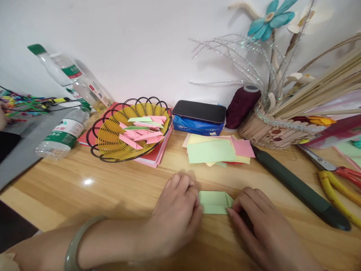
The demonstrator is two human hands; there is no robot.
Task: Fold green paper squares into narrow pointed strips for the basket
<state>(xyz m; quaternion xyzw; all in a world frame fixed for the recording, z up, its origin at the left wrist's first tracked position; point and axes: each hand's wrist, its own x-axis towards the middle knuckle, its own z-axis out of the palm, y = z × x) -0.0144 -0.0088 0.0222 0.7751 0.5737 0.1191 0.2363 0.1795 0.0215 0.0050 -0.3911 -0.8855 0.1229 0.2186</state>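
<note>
A small light-green piece of folded paper [214, 203] lies on the wooden table [118, 192] between my hands. My left hand [179, 205], fingers curled, presses on its left end. At the right end, where a corner is folded over, my right hand [251, 214] pinches the paper between thumb and fingers. Just beyond is a loose stack of paper slips [211, 150] in green, yellow and pink. Farther left, a yellow woven basket [105, 141] with a black looped rim holds several folded pink and green paper pieces [141, 131].
Behind the slips, a phone [199, 111] rests on a blue tissue pack [194, 126] beside a dark red thread spool [243, 105]. A dark green long-bladed tool [301, 188] and scissors [338, 173] lie right. Plastic bottles [63, 133] stand and lie left, near another person's sleeve [8, 146].
</note>
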